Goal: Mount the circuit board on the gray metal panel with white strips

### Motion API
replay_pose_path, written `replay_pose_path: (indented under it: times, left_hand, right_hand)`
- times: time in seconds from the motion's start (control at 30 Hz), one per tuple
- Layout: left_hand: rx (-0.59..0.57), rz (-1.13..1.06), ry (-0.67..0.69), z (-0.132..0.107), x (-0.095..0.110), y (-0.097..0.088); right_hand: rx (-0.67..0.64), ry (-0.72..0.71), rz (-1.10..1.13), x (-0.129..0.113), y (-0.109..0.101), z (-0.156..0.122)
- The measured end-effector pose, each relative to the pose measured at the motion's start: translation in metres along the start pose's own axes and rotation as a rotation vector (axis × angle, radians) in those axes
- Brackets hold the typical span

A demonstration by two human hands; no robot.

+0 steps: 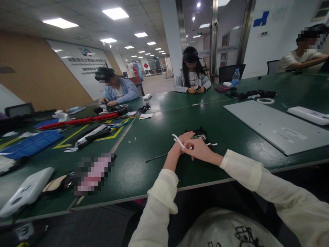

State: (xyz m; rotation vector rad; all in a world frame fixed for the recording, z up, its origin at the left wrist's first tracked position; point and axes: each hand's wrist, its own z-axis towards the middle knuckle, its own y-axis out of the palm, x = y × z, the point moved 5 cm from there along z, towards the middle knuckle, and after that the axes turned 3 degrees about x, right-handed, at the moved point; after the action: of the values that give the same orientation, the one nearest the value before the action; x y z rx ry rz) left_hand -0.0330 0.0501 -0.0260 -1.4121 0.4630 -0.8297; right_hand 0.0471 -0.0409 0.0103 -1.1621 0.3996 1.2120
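My left hand (183, 140) reaches forward, its visible fingers stretched out against the edge of a black device (201, 131) with an exposed circuit board. Thin white strips (177, 139), which look like tape, lie across the back of this hand near the wrist. My right hand (202, 150) crosses over it, with thumb and forefinger pinched on the end of a white strip. Another white strip (212, 144) sticks out beyond my right hand's knuckles. A thin black cable (156, 157) runs over the green table to the left of my hands. My hands hide part of the device.
A grey panel (277, 127) lies to the right, with a tape roll (265, 101) behind it. At left are a blue tray (33, 144), a white case (28, 190) and a blurred pink object (95, 173). Several people sit around the table (144, 178).
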Motion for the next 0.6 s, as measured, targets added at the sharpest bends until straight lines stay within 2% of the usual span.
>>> replay_pose_path:
  times: [0.1,0.17,0.23,0.4,0.6]
  left_hand:
    - [0.039,-0.042,0.031,-0.003,0.005,-0.004]
    - [0.06,-0.061,0.034,-0.006,0.006,-0.006]
    - [0.081,-0.067,0.035,-0.008,0.005,-0.005]
    - [0.085,-0.008,0.042,-0.01,0.003,-0.001]
    - [0.04,0.05,0.018,-0.005,-0.003,0.005]
  right_hand:
    - [-0.044,0.144,0.12,0.01,0.002,0.001]
    - [-0.069,0.168,0.125,0.012,0.003,0.002]
    - [-0.053,0.14,0.028,0.01,0.002,0.003]
    - [0.015,0.027,-0.372,0.0,-0.002,0.004]
    - [-0.097,-0.093,-0.564,-0.01,0.002,0.0]
